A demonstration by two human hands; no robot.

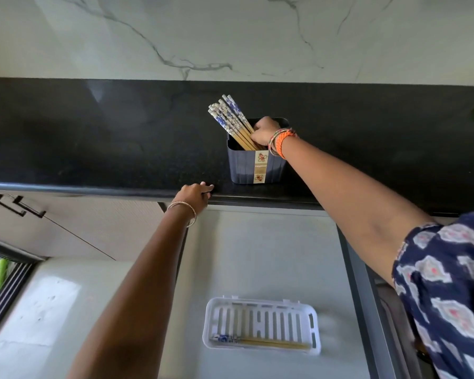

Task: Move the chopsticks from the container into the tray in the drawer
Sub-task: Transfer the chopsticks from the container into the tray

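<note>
A dark blue ribbed container [246, 168] stands on the black countertop near its front edge. Several chopsticks [231, 119] with blue-and-white patterned tops lean out of it to the upper left. My right hand [264, 130] reaches into the container, fingers closed around the wooden shafts of the chopsticks. My left hand [196, 195] rests on the counter's front edge, fingers curled over it. Below, in the open drawer, lies a white slotted tray [262, 325]. Chopsticks [260, 341] lie flat along the tray's near side.
The black countertop [93, 138] runs across the view under a marbled wall. The grey drawer floor [257, 255] surrounds the tray, with a dark drawer rail at the right. A cabinet door with a black handle [19, 205] is at the left.
</note>
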